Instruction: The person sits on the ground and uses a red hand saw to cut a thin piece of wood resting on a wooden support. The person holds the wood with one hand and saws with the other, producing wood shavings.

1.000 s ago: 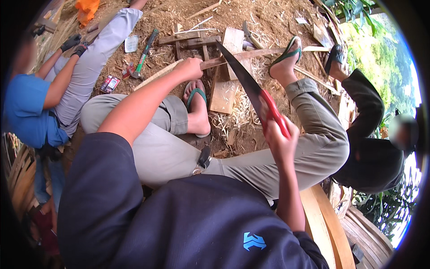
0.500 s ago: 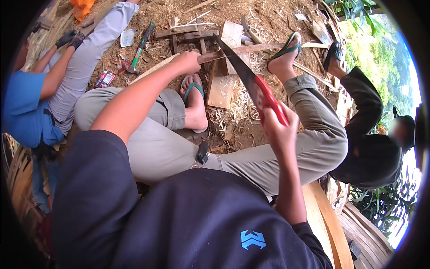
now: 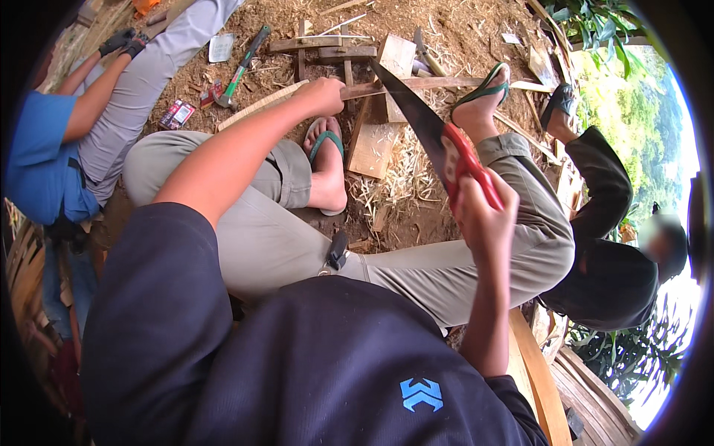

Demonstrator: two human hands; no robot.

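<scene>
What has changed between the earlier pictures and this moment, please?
The right hand and the saw handle have shifted to the right, toward the right trouser cuff. The view itself also shifted slightly. Nothing was newly taken hold of or let go. The left hand still grips the wooden strip; the hammer lies where it did.

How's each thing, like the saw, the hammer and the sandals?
Left hand: closed around one end of the wooden strip.
Right hand: closed around the saw.
Saw: blade bare, slanting across the wooden strip.
Wooden strip: lying across a wooden block.
Hammer: lying on the ground.
Green sandals: both worn.
</scene>
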